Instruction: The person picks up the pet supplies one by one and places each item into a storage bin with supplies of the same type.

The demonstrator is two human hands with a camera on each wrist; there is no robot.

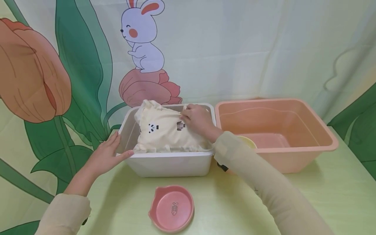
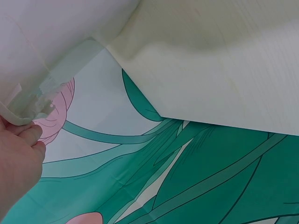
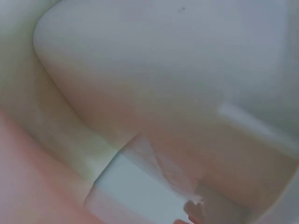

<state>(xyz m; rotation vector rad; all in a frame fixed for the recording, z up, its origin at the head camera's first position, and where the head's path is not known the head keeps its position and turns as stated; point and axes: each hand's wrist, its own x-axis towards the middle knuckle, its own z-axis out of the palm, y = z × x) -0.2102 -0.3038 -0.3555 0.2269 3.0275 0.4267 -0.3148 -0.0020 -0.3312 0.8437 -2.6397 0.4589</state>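
Observation:
A cream cushion with a ruffled edge and small panda and dog prints lies tilted in the white bin, its far left corner above the rim. At the cushion's far right corner, my right hand pinches the fabric. My left hand rests at the bin's near left corner, fingers along the left rim and thumb on the front rim. The left wrist view shows the fingertips of that hand against the rim. Only a bit of the right hand shows in the blurred right wrist view.
Close on the right of the white bin stands a pink bin with a yellow round-edged thing inside, partly behind my right sleeve. A pink cat-shaped dish with a fishbone mark sits in front on the table. A printed curtain hangs behind.

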